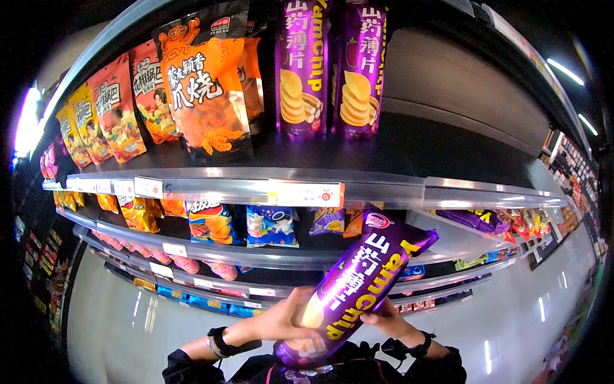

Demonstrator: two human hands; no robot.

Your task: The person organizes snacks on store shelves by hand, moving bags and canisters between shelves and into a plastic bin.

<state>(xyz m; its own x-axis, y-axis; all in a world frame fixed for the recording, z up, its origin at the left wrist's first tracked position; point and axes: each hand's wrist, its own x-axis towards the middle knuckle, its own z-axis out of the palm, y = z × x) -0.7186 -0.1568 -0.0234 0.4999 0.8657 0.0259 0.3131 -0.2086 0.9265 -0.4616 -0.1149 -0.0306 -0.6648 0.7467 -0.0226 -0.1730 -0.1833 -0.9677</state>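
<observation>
A tall purple bag of yam chips is held in front of my body, its top leaning to the right. My left hand grips its lower left side, fingers over the front. Against the right side lies my right hand, its thumb at the edge and the other fingers hidden behind the bag. Two matching purple bags stand upright side by side on the shelf above, one on the left and one on the right. Left of them stands an orange and black snack pouch.
Pink pouches and yellow pouches line the upper shelf's left side. Its clear front rail crosses before me, bearing price tags. Lower shelves hold a blue snack bag and others. At right, a clear bin adjoins another purple bag.
</observation>
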